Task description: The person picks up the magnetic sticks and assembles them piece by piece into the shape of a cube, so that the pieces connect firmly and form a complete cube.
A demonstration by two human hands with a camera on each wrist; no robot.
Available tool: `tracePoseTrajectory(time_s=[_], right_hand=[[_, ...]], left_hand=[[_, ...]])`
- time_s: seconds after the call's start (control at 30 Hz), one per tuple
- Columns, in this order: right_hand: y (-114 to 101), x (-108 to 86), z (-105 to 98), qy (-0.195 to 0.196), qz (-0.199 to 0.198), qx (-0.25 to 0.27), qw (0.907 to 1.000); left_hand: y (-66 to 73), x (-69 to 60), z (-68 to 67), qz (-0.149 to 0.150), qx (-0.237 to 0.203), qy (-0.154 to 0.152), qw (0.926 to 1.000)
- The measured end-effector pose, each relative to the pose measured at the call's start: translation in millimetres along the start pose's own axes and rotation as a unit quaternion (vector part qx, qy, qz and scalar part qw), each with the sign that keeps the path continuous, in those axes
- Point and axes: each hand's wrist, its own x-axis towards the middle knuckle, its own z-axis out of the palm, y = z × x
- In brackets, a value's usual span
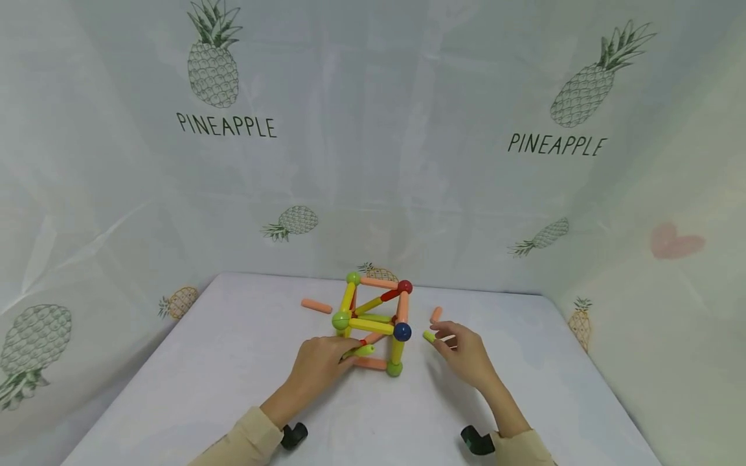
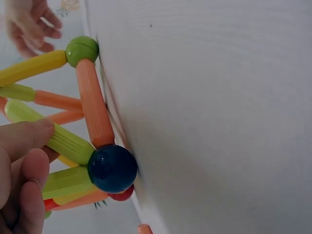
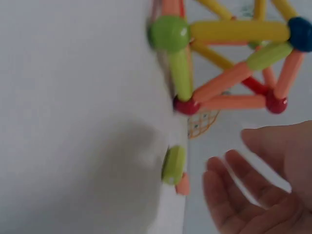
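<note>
A cube-like frame of magnetic sticks and balls (image 1: 372, 326) stands on the table between the hands. At its near left side my left hand (image 1: 320, 362) pinches a light green stick (image 2: 68, 141) between thumb and finger. In the left wrist view one end of that stick meets a dark blue ball (image 2: 112, 168) at a lower corner. My right hand (image 1: 466, 356) hovers to the right of the frame, fingers spread and bent slightly, holding nothing. Below its fingers a loose light green stick (image 3: 174, 165) lies on the table, apart from them in the right wrist view.
One loose orange stick (image 1: 316, 305) lies behind the frame to the left, another (image 1: 436, 314) beyond the right hand. The white table (image 1: 175, 401) ends at a hanging cloth (image 1: 373, 162) printed with pineapples. Dark wrist devices (image 1: 476, 441) sit near both sleeves.
</note>
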Motion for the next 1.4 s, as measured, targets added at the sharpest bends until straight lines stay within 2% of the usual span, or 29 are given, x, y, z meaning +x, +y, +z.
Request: tracePoseTrajectory(time_s=[0.13, 0.27, 0.43, 0.63, 0.73, 0.8, 1.03, 1.2, 1.4], right_hand=[[16.1, 12.7, 1.7, -0.042, 0.039, -0.069, 0.9960], [29.3, 23.3, 7.4, -0.072, 0.041, -0.113, 0.9902], [40.0, 28.0, 12.7, -0.081, 0.046, -0.134, 0.9865], [40.4, 23.0, 7.9, -0.085, 0.048, -0.116, 0.9884], [30.5, 16.9, 1.2, -0.090, 0.049, -0.087, 0.9909], [18.8, 11.4, -4.6, -0.099, 0.035, -0.063, 0.9925], [-29.7, -10.3, -17.0, -0.128, -0.069, 0.016, 0.9893], [-52.0, -20.7, -6.0, -0.121, -0.120, 0.028, 0.9850], [-64.7, -22.8, 16.6, -0.070, -0.144, 0.015, 0.9871]], left_hand=[[0.1, -1.9, -0.7, -0.003, 0.001, -0.002, 1.0000], [0.3, -3.1, 0.1, -0.005, 0.005, -0.005, 1.0000], [1.0, -3.2, 0.5, -0.006, 0.006, -0.004, 1.0000], [1.8, -2.5, -0.7, -0.007, 0.003, -0.010, 0.9999], [2.0, -2.3, -0.9, -0.009, 0.002, -0.011, 0.9999], [1.7, -2.2, -1.2, -0.009, 0.000, -0.011, 0.9999], [-0.7, -2.0, -3.0, -0.004, -0.002, -0.001, 1.0000], [0.0, -2.5, -3.7, 0.000, -0.002, 0.001, 1.0000], [1.4, -2.7, -5.4, 0.002, -0.011, 0.003, 0.9999]])
